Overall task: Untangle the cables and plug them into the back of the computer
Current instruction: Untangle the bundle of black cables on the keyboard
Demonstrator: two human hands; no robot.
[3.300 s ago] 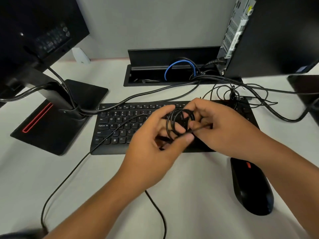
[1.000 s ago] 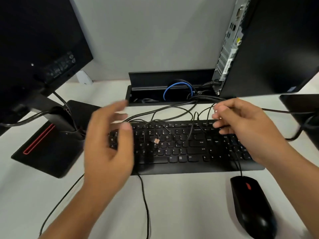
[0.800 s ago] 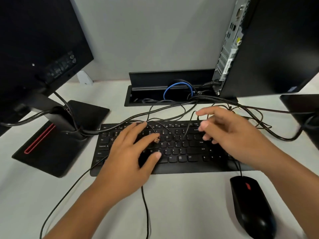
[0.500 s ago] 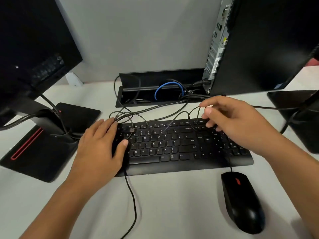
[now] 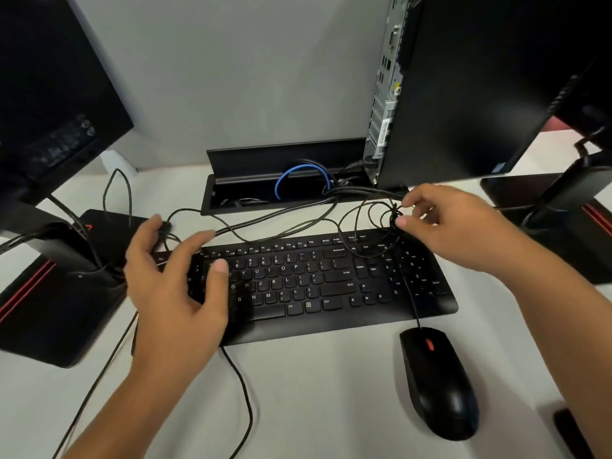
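Presently, black keyboard (image 5: 308, 283) mid-desk, right hand (image 5: 453, 226) pinching tangled cables (image 5: 381, 217) behind its right end, left hand (image 5: 172, 286) spread loose over its left end, computer (image 5: 463, 87) behind.

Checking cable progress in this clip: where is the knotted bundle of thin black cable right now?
In the head view the knotted bundle sits right of centre, pinched by the right hand above the keyboard's number pad, in front of the computer tower.

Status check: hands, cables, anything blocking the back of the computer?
Left hand open over keyboard. Right hand pinching cable tangle. Nothing plugged by hand yet; computer rear ports unobstructed.
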